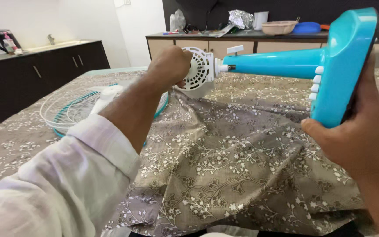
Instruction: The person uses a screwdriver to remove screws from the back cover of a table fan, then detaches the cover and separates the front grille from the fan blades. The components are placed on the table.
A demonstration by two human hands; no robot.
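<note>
1. a room with white walls; a dark counter runs at 10 o'clock with a black kettle on it, and a second counter at 12 o'clock carries a foil wad, a beige bowl and a blue dish.
2. a bed or table takes up most of the view, covered by a grey-brown floral cloth that is rumpled in the middle.
3. a blue fan stand is held sideways above the cloth, its stem running from 3 o'clock towards the centre.
4. the right hand at 3 o'clock grips the stand's flat base, thumb on the near edge; white buttons line that base.
5. the left hand, just above centre, is closed around the white vented motor housing at the stem's far end; its fingertips are hidden.
6. a white sleeve covers the left arm at 7 o'clock.
7. a wire fan guard with a blue rim lies flat on the cloth at 9 o'clock, partly behind the left forearm.
</note>
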